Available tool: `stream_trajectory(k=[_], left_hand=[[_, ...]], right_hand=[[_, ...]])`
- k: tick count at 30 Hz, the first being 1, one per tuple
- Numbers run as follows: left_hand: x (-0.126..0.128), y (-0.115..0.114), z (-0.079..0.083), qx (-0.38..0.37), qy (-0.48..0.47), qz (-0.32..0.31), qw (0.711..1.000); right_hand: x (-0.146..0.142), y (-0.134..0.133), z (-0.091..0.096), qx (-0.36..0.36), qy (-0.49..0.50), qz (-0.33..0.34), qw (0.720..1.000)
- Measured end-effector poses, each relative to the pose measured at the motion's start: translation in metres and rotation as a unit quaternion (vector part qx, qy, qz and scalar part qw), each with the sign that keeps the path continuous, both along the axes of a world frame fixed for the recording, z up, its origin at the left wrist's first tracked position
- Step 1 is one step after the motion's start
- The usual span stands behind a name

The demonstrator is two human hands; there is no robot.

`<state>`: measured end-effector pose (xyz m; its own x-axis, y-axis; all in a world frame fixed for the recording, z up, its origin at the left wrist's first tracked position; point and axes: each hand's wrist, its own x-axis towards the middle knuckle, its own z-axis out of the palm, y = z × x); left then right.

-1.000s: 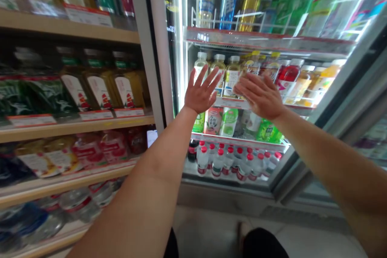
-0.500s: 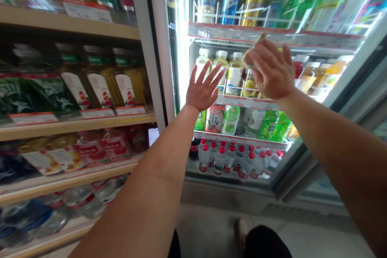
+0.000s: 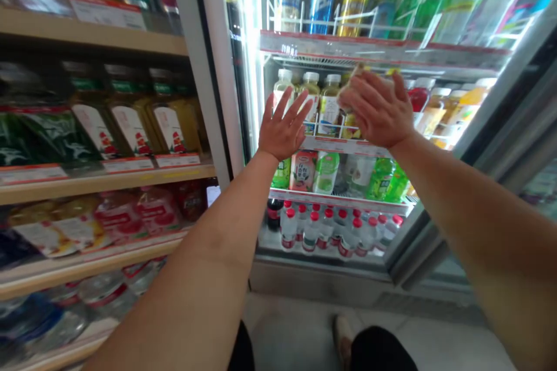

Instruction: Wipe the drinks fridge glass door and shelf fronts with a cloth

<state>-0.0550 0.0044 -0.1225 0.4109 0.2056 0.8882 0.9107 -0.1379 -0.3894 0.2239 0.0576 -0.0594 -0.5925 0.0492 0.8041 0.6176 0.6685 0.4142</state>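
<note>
Head view: work at the lit fridge point(image 3: 317, 279) looks under way; how much is done or left, I cannot tell. A drinks rack point(image 3: 108, 183) stands beside it, apart from both hands. The left hand point(image 3: 282, 130) is spread, the right hand point(image 3: 383, 109) has fingers together, both before bottles point(image 3: 329, 109); anything between is unclear. A pale cloth point(image 3: 345, 97) pokes out beneath the right, gripped or merely pressed.
</note>
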Motion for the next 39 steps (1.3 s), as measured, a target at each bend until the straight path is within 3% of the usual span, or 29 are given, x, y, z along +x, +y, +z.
stream_trajectory(k=[3, 4, 5, 8, 10, 12, 14, 16, 18, 20, 22, 24, 26, 28, 34, 39], left_hand=[[0.0, 0.0, 0.0, -0.022, -0.011, -0.004, 1.0], [0.0, 0.0, 0.0, -0.029, -0.015, -0.005, 0.999], [0.0, 0.0, 0.0, -0.032, -0.017, -0.006, 0.999], [0.0, 0.0, 0.0, -0.031, -0.02, -0.009, 0.999], [0.0, 0.0, -0.001, -0.026, -0.019, -0.005, 0.999], [0.001, -0.001, -0.001, -0.02, -0.016, 0.008, 1.0], [0.002, -0.002, -0.001, -0.018, -0.012, 0.024, 0.999], [0.003, -0.004, -0.001, -0.018, -0.01, 0.036, 0.999], [0.003, -0.005, -0.001, -0.018, -0.009, 0.04, 0.999], [0.004, -0.005, -0.001, -0.016, -0.011, 0.037, 0.999], [0.004, -0.005, -0.001, -0.018, -0.015, 0.031, 0.999], [0.004, -0.005, -0.001, -0.018, -0.019, 0.024, 0.999], [0.004, -0.005, -0.001, -0.016, -0.018, 0.022, 0.999], [0.004, -0.005, -0.001, -0.014, -0.017, 0.021, 1.0], [0.002, -0.001, -0.002, -0.009, -0.017, 0.004, 1.0], [0.002, -0.001, -0.001, 0.017, -0.005, 0.0, 1.0]], right_hand=[[0.0, 0.005, -0.004, 0.046, 0.216, -0.024, 0.975], [0.001, 0.006, -0.005, 0.051, 0.243, -0.023, 0.968], [0.001, 0.006, -0.006, 0.055, 0.229, -0.017, 0.972], [0.002, 0.007, -0.009, 0.067, 0.053, 0.024, 0.996], [0.002, 0.007, -0.01, 0.065, 0.027, 0.044, 0.997], [0.002, 0.008, -0.01, 0.06, 0.132, 0.042, 0.989], [0.002, 0.009, -0.01, 0.064, 0.273, 0.029, 0.959], [0.002, 0.009, -0.011, 0.07, 0.34, 0.021, 0.938], [0.002, 0.008, -0.013, 0.074, 0.269, 0.03, 0.96], [0.001, 0.005, -0.017, 0.065, 0.113, 0.049, 0.99], [0.0, 0.003, -0.02, 0.052, 0.03, 0.059, 0.996], [-0.002, 0.002, -0.021, 0.04, 0.096, 0.053, 0.993], [-0.002, 0.003, -0.022, 0.032, 0.219, 0.052, 0.974], [-0.002, 0.004, -0.022, 0.023, 0.273, 0.055, 0.96], [-0.003, 0.004, -0.026, 0.043, 0.103, 0.034, 0.993], [-0.004, 0.006, -0.028, 0.058, 0.244, 0.011, 0.968]])
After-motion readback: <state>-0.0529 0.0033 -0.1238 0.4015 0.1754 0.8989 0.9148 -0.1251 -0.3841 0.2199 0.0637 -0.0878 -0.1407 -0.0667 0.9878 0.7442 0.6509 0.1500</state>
